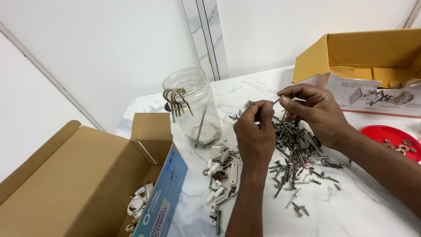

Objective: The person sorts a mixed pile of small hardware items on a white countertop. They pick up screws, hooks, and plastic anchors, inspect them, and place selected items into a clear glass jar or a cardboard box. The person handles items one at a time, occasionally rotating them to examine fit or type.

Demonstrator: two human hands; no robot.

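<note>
My left hand (pixel 254 131) and my right hand (pixel 313 109) meet above a heap of loose screws and bolts (pixel 296 151) on the white marble table (pixel 364 206). Both pinch one thin metal screw (pixel 276 101) between thumb and fingertips. The left hand also seems to hold a small metal piece (pixel 248 105) near its thumb. White plastic cable clips (pixel 215 169) lie left of the heap, below my left wrist.
A clear plastic jar (pixel 193 107) with brass hooks on its rim stands at the left. An open cardboard box (pixel 87 184) holding white clips is at the front left. Another open box (pixel 368 57) sits at the back right, beside a red dish (pixel 388 134) of washers.
</note>
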